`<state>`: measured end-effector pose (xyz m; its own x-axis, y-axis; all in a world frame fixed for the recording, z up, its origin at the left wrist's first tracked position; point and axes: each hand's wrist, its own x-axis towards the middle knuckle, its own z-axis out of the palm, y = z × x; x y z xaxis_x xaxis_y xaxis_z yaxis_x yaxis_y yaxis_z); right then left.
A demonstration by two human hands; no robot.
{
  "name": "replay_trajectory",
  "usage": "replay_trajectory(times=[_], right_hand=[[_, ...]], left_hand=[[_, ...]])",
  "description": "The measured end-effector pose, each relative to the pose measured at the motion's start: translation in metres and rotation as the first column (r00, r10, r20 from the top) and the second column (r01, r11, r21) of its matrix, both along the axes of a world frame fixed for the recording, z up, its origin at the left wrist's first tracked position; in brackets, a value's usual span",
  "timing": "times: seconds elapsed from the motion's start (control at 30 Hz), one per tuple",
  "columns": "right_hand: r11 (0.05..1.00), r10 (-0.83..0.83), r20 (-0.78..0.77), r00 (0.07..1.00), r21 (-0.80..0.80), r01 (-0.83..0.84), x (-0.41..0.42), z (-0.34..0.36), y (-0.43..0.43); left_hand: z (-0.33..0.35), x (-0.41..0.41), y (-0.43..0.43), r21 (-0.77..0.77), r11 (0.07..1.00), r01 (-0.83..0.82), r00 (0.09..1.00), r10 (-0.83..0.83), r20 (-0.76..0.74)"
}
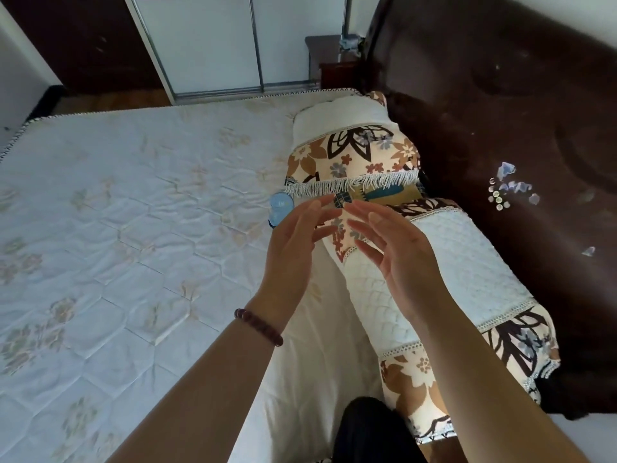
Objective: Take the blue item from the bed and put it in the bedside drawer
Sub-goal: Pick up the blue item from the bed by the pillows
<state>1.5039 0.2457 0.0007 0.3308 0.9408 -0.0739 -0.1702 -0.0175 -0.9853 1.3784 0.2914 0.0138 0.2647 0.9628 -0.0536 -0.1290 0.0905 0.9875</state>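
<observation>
1. Two bare hands were held out over the bed, palms turned toward each other and a gap between them.
2. The left hand (295, 240) had its fingers straight and a little spread, holding nothing.
3. The right hand (399, 253) was likewise opened wide, fingers extended and apart, with nothing in its hold.
4. One bead bracelet (258, 327), dark red, circled the left wrist.
5. One blue item (279, 206), pale and rounded, lay on the mattress (133, 195) just beside the fringed edge of the far pillow. The left fingertips hid its lower part, and whether they touched it could not be told.
6. Two pillows lay end to end along the headboard (500, 111), both in floral brown-and-cream covers. The far pillow (354, 152) and the near pillow (467, 295) each carried one white quilted cloth across it.
7. One bedside cabinet (335, 70), dark wood, stood at the far corner of the bed next to the headboard. Its drawer was too dim and small to judge as open or closed.
8. One cluster of pale stickers (510, 188) sat on the headboard, with a single sticker (588, 251) apart below it.
9. Two sliding wardrobe doors (233, 38) stood beyond the bed.
</observation>
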Motion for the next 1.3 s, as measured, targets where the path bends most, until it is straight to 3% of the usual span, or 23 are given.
replay_trajectory(times=[0.3,0.63,1.3], right_hand=[[0.993,0.091,-0.011,0.996,0.077,-0.089,-0.018,0.009,0.034],[0.97,0.206,-0.026,0.978,0.134,-0.2,-0.031,0.003,0.101],[0.961,0.278,-0.141,0.95,0.049,-0.273,-0.008,-0.051,0.283]], left_hand=[[0.013,-0.025,0.023,0.077,0.995,-0.068,0.998,0.066,0.023],[0.015,-0.048,0.074,0.158,0.974,-0.164,0.983,0.175,-0.058],[-0.038,-0.015,0.242,0.063,0.957,-0.283,0.957,0.287,-0.048]])
